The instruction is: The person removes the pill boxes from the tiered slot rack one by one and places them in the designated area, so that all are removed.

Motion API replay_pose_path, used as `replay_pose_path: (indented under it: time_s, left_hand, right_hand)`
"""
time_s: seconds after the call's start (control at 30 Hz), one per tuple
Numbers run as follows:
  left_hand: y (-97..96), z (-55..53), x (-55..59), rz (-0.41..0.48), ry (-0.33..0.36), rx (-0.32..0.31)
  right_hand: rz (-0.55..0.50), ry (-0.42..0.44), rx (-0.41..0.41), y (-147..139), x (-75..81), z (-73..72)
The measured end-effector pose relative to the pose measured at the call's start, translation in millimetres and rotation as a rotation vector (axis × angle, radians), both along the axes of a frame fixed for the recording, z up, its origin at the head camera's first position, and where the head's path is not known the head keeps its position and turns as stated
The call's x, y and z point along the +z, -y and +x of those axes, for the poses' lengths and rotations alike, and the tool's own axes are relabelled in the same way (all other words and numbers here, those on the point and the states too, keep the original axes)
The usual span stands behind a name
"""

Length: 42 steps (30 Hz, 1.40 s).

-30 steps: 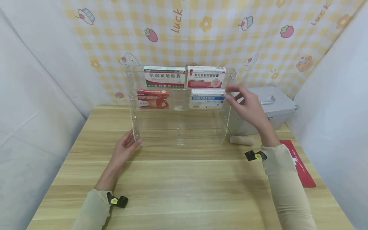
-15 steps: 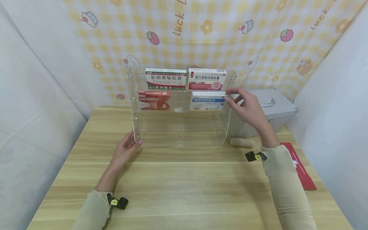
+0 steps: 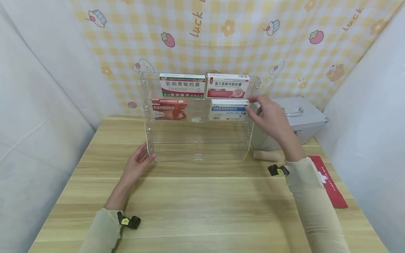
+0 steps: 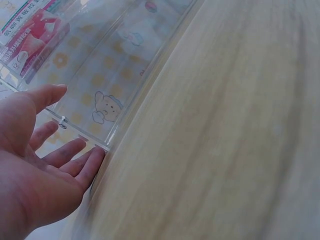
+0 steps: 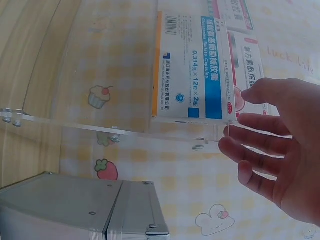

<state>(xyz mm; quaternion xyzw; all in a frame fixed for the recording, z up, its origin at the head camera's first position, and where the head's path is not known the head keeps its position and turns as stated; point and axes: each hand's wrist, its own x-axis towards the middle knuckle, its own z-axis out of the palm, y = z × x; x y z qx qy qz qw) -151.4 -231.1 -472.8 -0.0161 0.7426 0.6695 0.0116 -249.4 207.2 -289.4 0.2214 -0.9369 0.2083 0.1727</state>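
A clear acrylic tiered display stand (image 3: 197, 147) stands on the wooden table. My left hand (image 3: 136, 167) is at its lower left side, thumb by the front edge and loosely bent fingers (image 4: 70, 152) against the outside of the panel. A blue-and-white capsule box (image 3: 228, 110) leans at the right of the second tier. My right hand (image 3: 271, 117) is at that box's upper right corner, thumb in front and fingertips beside its end, loosely spread. Left on the same tier is an orange-red medicine box (image 3: 169, 109). The top tier bears a green-and-white box (image 3: 182, 86) and a red-and-white box (image 3: 227, 87).
A silver metal case (image 3: 305, 112) stands right of the display stand, behind my right arm. Near it lie a beige roll (image 3: 266, 155) and a red first aid pouch (image 3: 332, 189). A yellow checked cloth (image 3: 240, 45) hangs behind.
My right hand has shifted slightly left, its fingertips closer in at the capsule box's right end. The left hand and the boxes stay where they were; the head view has tilted a little.
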Motion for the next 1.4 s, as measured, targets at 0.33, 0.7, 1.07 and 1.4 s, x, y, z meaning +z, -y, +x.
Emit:
replay_pose_path:
  time_s: [0.33,0.7,1.07,1.4]
  left_hand:
    - [0.4,0.4,1.2,-0.009,0.008,-0.006]
    - [-0.1,-0.2,1.2,-0.008,0.008,0.000]
    - [-0.5,0.8,1.7,-0.003,0.011,0.002]
    - [-1.1,1.6,1.7,-0.006,0.008,-0.001]
  right_hand:
    - [0.039,0.009,-0.030,4.0,1.1,-3.6]
    - [0.049,0.002,-0.024,5.2,0.9,-8.4]
    - [0.028,0.028,-0.027,5.0,0.5,-10.9]
    - [0.045,0.084,-0.004,3.9,6.4,-15.9]
